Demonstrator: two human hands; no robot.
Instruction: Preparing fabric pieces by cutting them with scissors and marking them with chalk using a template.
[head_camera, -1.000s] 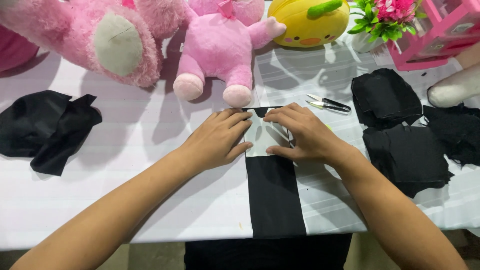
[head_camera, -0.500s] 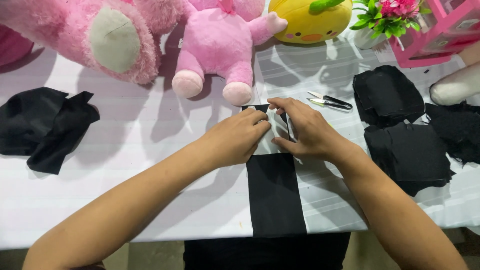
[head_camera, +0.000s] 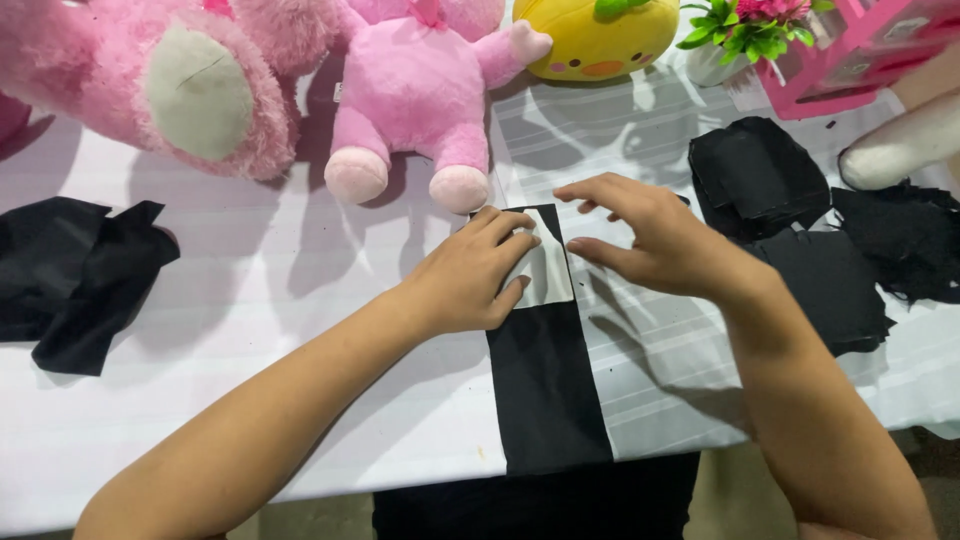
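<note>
Lifted since the earlier frame, right hand (head_camera: 665, 240) hovers with fingers spread, at 3 o'clock of the white paper piece (head_camera: 545, 268). Left hand (head_camera: 470, 275) presses flat on it, atop the black fabric strip (head_camera: 545, 385) at table centre.

Black long cloth strip (head_camera: 548, 385) with a white patch (head_camera: 545, 270) on top. White table cover (head_camera: 250, 330) with thin grey stripes. Black cloth pieces (head_camera: 85, 275) at the left, more black pieces (head_camera: 790, 215) at the right. Pink plush toy (head_camera: 420, 95). Yellow plush (head_camera: 600, 35) with orange beak. Pink box (head_camera: 860, 55).
</note>
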